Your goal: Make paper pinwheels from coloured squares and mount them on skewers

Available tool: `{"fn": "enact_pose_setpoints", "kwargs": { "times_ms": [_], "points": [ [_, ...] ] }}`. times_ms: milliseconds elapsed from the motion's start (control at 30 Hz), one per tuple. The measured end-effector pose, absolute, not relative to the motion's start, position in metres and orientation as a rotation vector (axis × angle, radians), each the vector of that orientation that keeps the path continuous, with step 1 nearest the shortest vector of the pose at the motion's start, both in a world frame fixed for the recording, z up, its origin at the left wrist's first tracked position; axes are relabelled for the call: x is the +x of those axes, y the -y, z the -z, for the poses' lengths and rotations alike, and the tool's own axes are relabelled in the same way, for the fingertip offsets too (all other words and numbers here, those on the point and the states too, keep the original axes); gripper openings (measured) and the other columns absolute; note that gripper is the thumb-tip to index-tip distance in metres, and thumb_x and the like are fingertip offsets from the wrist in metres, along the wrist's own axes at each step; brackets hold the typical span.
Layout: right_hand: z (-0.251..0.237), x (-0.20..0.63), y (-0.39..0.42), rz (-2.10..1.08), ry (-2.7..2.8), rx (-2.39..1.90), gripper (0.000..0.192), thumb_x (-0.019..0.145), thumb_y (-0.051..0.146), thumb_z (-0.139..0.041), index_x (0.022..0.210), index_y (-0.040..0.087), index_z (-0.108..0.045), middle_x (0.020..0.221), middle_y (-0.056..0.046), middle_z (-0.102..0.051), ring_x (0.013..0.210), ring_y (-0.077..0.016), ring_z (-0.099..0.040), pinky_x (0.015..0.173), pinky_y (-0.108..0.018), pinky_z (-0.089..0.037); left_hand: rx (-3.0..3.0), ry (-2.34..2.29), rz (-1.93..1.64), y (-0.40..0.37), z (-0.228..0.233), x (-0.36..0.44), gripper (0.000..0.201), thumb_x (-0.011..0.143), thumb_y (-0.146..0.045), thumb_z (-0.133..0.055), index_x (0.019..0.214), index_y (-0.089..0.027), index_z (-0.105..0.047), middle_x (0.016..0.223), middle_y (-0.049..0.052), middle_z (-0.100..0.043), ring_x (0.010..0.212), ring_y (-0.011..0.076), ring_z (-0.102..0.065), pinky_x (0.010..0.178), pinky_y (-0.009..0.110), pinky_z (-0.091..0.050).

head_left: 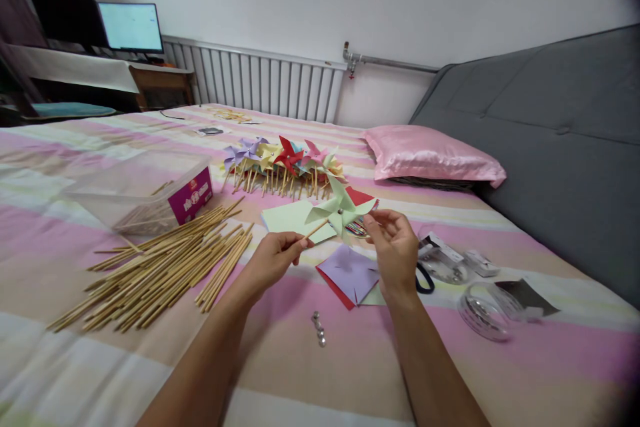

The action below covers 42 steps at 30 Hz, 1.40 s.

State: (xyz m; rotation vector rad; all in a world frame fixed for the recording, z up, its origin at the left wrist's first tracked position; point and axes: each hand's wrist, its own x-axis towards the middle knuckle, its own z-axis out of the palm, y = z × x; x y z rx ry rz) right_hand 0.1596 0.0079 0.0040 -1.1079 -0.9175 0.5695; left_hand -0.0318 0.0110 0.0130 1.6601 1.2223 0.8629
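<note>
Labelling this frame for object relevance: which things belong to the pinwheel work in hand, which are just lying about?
In use:
- light green paper pinwheel on a thin wooden stick, stick in left hand, right hand at the wheel
- loose wooden sticks
- purple cut paper square
- row of finished coloured pinwheels

Lying about:
- pink satin pillow
- computer monitor
- white radiator

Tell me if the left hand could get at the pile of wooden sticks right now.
Probably not freely: the left hand is pinching the stick of the green pinwheel. The pile of wooden sticks lies close on its left with nothing between.
</note>
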Motion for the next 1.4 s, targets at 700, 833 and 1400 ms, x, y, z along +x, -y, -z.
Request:
{"fn": "enact_pose_setpoints", "kwargs": {
  "times_ms": [700, 833, 1400],
  "points": [
    [0.002, 0.164, -0.011, -0.575, 0.923, -1.156, 0.012, 0.063, 0.024, -0.065, 0.072, 0.015, -0.064, 0.068, 0.0, -0.061, 0.062, -0.0128, -0.053, 0.054, -0.024, -0.042, 1.552, -1.113, -0.83, -0.009, -0.015, -0.033, 0.034, 0.077, -0.045, -0.054, 0.084, -0.015, -0.067, 0.058, -0.004, -0.045, 0.056, 0.0099, -0.037, 0.053, 0.023, -0.026],
    [0.001, 0.157, -0.009, -0.627, 0.972, -1.148, 0.016, 0.064, 0.027, -0.068, 0.073, 0.015, -0.063, 0.068, -0.001, -0.062, 0.065, -0.0141, -0.057, 0.055, -0.024, -0.044, 1.494, -1.087, -0.866, -0.01, -0.015, -0.032, 0.036, 0.076, -0.046, -0.055, 0.087, -0.014, -0.067, 0.058, -0.004, -0.044, 0.053, 0.0083, -0.033, 0.051, 0.022, -0.024],
    [-0.007, 0.158, -0.006, -0.611, 0.788, -0.998, 0.054, 0.064, 0.034, -0.071, 0.112, 0.021, -0.051, 0.103, -0.007, -0.062, 0.072, -0.0126, -0.059, 0.052, -0.021, -0.044, 1.504, -1.12, -0.84, -0.009, -0.015, -0.033, 0.037, 0.075, -0.046, -0.055, 0.088, -0.014, -0.068, 0.057, -0.004, -0.044, 0.051, 0.0084, -0.031, 0.051, 0.023, -0.022]
  ]
}}
